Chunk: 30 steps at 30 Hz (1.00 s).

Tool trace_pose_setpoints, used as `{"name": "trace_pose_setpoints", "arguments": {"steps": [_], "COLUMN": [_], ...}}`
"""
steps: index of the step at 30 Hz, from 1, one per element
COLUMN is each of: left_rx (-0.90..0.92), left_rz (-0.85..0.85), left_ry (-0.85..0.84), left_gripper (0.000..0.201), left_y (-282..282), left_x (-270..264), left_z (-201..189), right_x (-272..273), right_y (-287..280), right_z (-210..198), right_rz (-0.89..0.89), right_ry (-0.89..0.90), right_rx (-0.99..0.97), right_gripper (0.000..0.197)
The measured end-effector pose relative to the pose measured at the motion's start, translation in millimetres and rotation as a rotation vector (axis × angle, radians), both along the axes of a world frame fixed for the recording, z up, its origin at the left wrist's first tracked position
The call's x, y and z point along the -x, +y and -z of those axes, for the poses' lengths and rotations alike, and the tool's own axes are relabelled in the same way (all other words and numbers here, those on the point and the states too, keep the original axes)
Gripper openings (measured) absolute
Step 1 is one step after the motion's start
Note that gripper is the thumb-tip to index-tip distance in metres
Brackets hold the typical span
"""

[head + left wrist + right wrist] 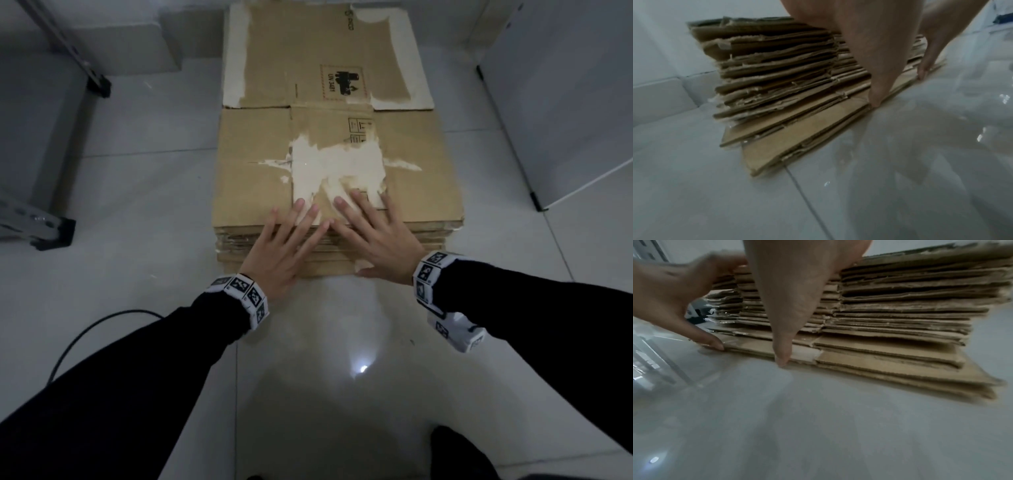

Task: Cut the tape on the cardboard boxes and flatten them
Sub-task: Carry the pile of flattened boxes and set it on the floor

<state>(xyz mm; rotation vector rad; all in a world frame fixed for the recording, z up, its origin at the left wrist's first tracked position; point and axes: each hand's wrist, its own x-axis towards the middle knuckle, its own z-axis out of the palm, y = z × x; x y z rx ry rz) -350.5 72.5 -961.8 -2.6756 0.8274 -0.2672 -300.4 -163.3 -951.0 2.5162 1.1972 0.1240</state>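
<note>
A stack of flattened cardboard boxes [337, 192] is lying on a glossy pale tiled floor [137, 192], running away from the person. The top sheet is showing torn white patches and a printed black warning label. In the wrist views the stack's near edge [777, 78] is showing many ragged corrugated layers, the lowest sheets jutting out onto the floor.

The left hand [284, 251] and the right hand [375, 236] are both lying flat with fingers spread and straight, grasping nothing; they are side by side on the near end of the top sheet, fingertips almost touching one another. From the right wrist view the right thumb [783, 356] is reaching down to the lowest sheets at the floor. Both arms are in dark sleeves with marker-patterned wristbands [245, 296].

The floor is reflecting a small bright light [363, 369]. A black cable [85, 334] is curving across the tiles at the left. Metal frame legs with black feet [56, 231] are standing at the left, and a white panel [561, 102] is leaning at the right.
</note>
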Motion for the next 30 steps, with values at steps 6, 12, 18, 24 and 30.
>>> {"name": "trace_pose_setpoints", "arguments": {"steps": [6,12,18,24,30], "left_rx": [-0.037,0.241,1.594,2.017,1.896], "left_rz": [0.03,-0.189,-1.571,-1.532,-1.192], "left_ry": [-0.188,-0.116,0.089,-0.051,-0.178], "left_gripper": [0.062,0.091,0.095,0.064,0.056], "left_y": [-8.6,-14.9,-15.9,1.2,5.6], "left_x": [-16.4,-10.8,18.2,-11.8,-10.4], "left_z": [14.4,8.5,-10.2,-12.8,18.3], "right_x": [-11.6,-3.2,17.9,-6.1,-3.7], "right_y": [-0.5,3.7,-3.1,-26.7,-21.2], "right_z": [10.9,16.4,2.1,6.4,38.9], "right_rz": [0.066,0.277,1.407,1.751,1.564], "right_ry": [-0.153,-0.076,-0.136,0.14,-0.022], "right_rx": [-0.181,-0.368,-1.478,-2.195,-1.851], "right_gripper": [0.075,0.081,0.092,0.063,0.073]}}
